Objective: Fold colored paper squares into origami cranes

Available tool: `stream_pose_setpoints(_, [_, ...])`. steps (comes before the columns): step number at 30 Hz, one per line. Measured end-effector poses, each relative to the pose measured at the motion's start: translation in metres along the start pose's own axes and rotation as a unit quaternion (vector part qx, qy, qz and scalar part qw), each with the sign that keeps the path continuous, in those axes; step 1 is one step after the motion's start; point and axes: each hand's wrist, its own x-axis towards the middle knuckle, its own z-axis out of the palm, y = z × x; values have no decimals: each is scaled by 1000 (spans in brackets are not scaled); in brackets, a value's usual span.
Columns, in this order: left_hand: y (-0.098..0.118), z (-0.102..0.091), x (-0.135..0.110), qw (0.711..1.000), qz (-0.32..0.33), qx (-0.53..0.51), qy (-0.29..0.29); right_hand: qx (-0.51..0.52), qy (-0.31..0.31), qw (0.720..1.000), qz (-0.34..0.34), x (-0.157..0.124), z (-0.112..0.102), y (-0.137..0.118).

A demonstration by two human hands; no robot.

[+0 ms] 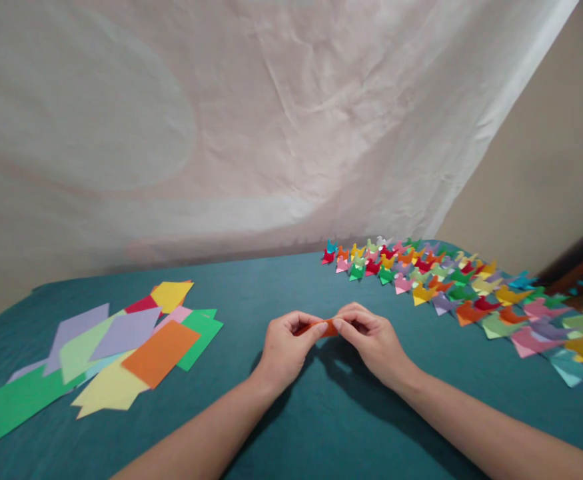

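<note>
A small folded orange paper (327, 327) is pinched between both my hands a little above the teal table cloth (291, 413). My left hand (286, 347) grips its left end with thumb and fingers. My right hand (371, 337) grips its right end, the thumbs almost meeting in the middle. Most of the paper is hidden by my fingers.
Loose flat sheets of coloured paper (106, 353) lie spread on the left, an orange sheet (161, 352) on top. Several folded paper figures (451, 283) in many colours stand in rows along the right side. A white cloth backdrop (251, 113) hangs behind the table.
</note>
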Motion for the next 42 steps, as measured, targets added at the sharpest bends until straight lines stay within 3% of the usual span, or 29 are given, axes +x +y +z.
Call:
stream_pose_setpoints(17, [5, -4, 2, 999, -13, 8, -32, 9, 13, 1000, 22, 2, 0, 2])
stream_pose_setpoints(29, [-2, -4, 3, 999, -6, 39, 3, 22, 16, 998, 48, 1, 0, 3])
stream_pose_setpoints(42, [4, -5, 2, 1000, -5, 20, -15, 41, 7, 998, 54, 2, 1, 4])
